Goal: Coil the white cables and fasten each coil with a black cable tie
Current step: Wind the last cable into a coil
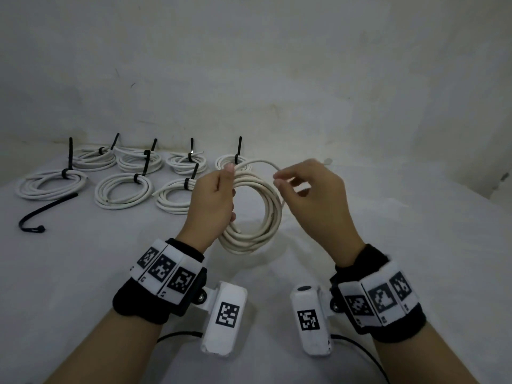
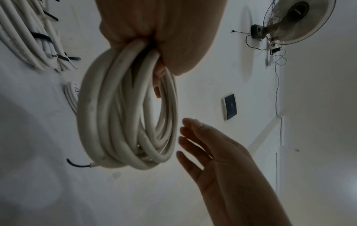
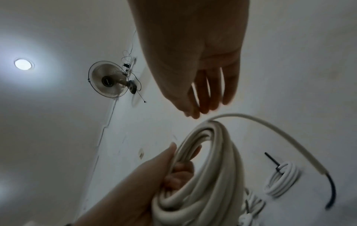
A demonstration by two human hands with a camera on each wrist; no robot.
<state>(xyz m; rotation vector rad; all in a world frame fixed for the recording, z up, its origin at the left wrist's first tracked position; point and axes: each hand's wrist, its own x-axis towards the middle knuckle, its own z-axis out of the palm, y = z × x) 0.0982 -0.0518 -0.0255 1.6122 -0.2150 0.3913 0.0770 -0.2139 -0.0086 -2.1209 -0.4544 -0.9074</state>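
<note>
Seven tied coils (image 1: 123,194) in head view only; left hand (image 1: 213,202) grips coil (image 1: 257,214), right hand (image 1: 310,189) fingers loose, empty.

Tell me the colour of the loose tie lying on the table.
Black. The loose cable tie lies unused left of the tied coils, clearest in the head view.

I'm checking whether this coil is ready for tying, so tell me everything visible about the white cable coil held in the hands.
The white cable coil is a smooth, round, plastic-looking cable wound into several loose loops, hanging upright above the white surface. The left hand grips one side of the bundle. A free end arcs over the top; its tip shows a dark core. The right hand is at that arc, fingers relaxed. No black tie is on it.
</note>
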